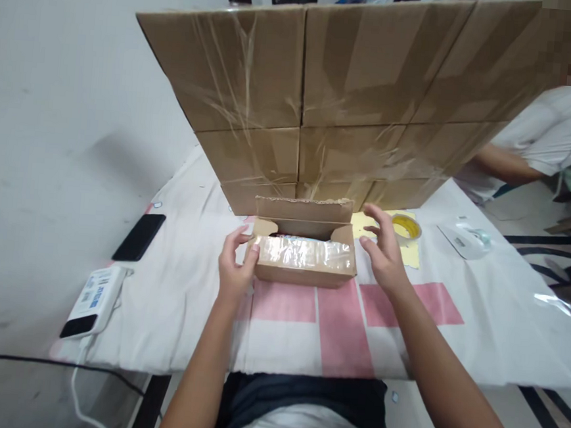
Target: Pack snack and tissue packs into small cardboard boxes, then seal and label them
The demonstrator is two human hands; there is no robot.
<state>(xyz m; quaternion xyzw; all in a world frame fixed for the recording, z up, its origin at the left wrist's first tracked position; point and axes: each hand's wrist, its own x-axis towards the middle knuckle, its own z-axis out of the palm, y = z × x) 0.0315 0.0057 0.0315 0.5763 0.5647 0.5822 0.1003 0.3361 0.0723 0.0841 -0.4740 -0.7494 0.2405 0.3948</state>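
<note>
A small cardboard box (pixel 303 276) stands on the cloth-covered table, its lid raised at the back and shiny clear tape along its front. Something colourful, too small to make out, shows inside the opening. My left hand (pixel 237 260) grips the box's left end, thumb on the front corner and fingers behind it. Just off the right end is my right hand (pixel 384 251), its fingers spread and holding nothing.
Behind the box rises a wall of taped cartons (pixel 306 77). A yellow tape roll (pixel 405 229) and a clear dispenser (pixel 478 240) lie right; a black phone (pixel 139 237) and white power strip (pixel 95 299) lie left. A person in white (pixel 563 130) is at the right.
</note>
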